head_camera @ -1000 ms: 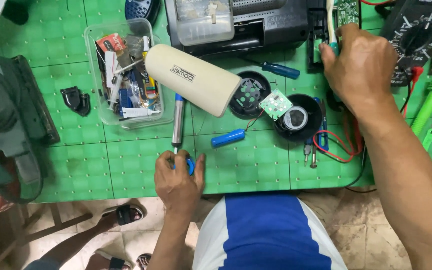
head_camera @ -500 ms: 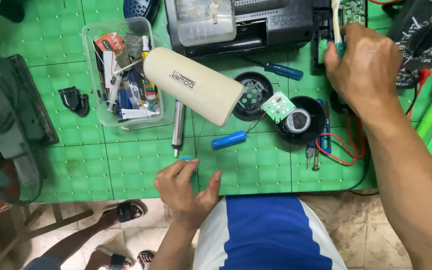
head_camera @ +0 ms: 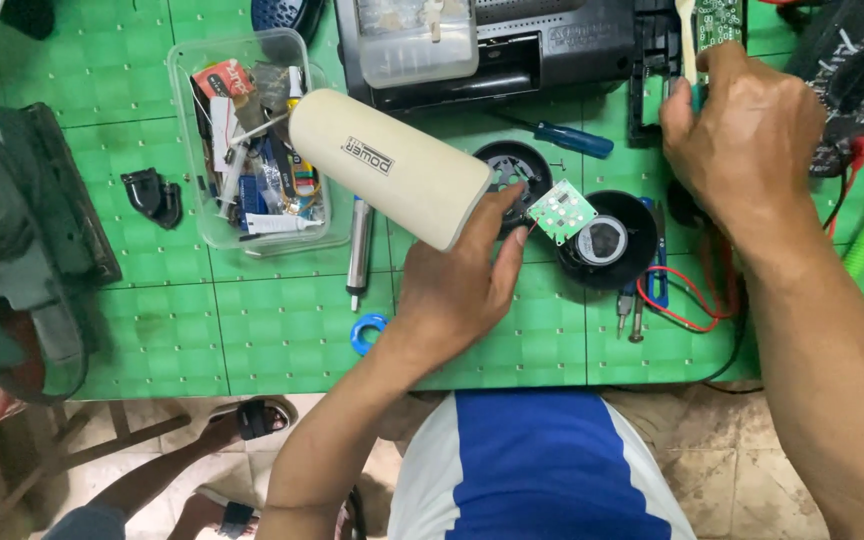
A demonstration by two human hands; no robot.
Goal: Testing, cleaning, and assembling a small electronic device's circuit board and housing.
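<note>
Two hands are at work over the green tabletop (head_camera: 152, 330). Your left hand (head_camera: 462, 285) lies with its fingers spread against the near end of the cream cylindrical housing (head_camera: 387, 165), touching it but not wrapped round it; the housing lies tilted, its far end resting over the clear plastic parts box (head_camera: 192, 150). Your right hand (head_camera: 742, 135) is closed on a thin pale tool (head_camera: 687, 40) beside the small green circuit board (head_camera: 720, 20) at the black case (head_camera: 552, 50).

By my reading, you are bracing the housing while working at the case with the tool. Any move of the housing calls for a full grip first, since the flat hand alone only steadies it.

Mind what sits close by. A round green circuit board (head_camera: 562, 212) hangs on thin wires just beside your left fingertips, over a black round cap (head_camera: 607, 240). A pen-like metal tool (head_camera: 359, 250) and a blue ring (head_camera: 367, 333) lie near your left wrist. A blue-handled screwdriver (head_camera: 562, 137) lies between your hands. Red wire (head_camera: 692, 300) loops under your right forearm. The near edge of the tabletop is close to your body; the open room is the bare green to the left.
</note>
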